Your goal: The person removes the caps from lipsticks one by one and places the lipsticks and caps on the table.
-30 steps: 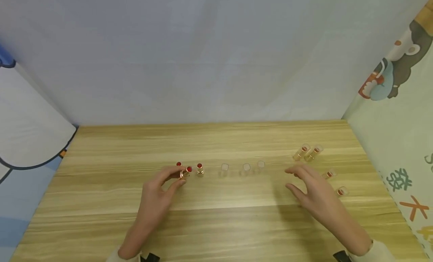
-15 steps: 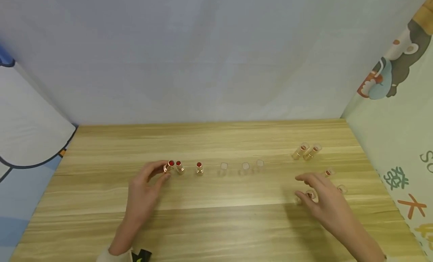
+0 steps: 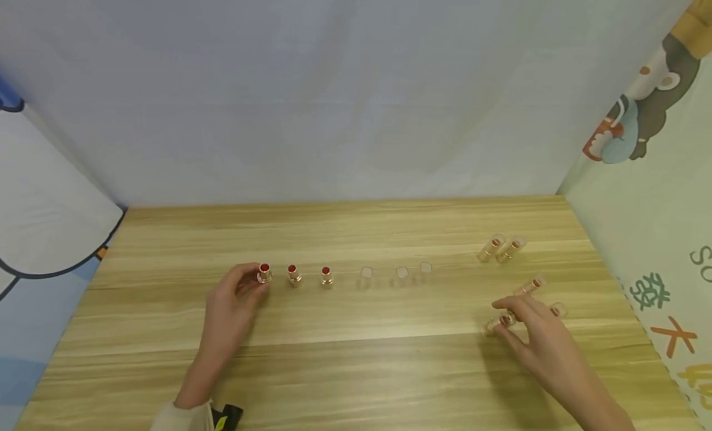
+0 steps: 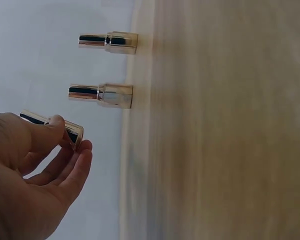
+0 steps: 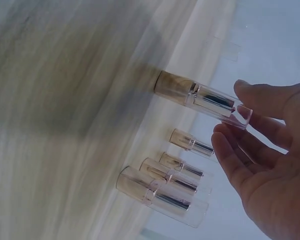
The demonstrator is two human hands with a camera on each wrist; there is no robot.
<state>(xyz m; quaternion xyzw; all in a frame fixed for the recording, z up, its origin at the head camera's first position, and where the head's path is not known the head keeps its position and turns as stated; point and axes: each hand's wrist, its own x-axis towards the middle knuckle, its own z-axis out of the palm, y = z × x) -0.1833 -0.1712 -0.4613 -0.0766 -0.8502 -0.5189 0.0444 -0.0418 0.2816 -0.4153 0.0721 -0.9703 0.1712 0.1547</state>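
In the head view my left hand (image 3: 233, 301) pinches an uncapped lipstick (image 3: 264, 271) with a red tip and gold case. It leans slightly in the left wrist view, its base between thumb and fingers. Two more uncapped lipsticks, a near one (image 3: 293, 274) and a farther one (image 3: 326, 276), stand upright to its right. My right hand (image 3: 542, 341) is around the upper end of a capped lipstick (image 5: 202, 97) standing on the table. Thumb and fingers lie on either side of its clear cap, with a gap showing beside the thumb.
Three clear caps (image 3: 367, 274) stand in the middle of the wooden table (image 3: 356, 375). Several capped lipsticks (image 3: 491, 248) stand at the right, some behind and beside my right hand. A grey-white curtain (image 3: 334, 97) backs the table, and a printed one (image 3: 645, 221) hangs at the right.
My left hand has carried its lipstick leftward past another lipstick to the left end of the row. My right hand has moved right and toward me, its fingers now around a capped lipstick.
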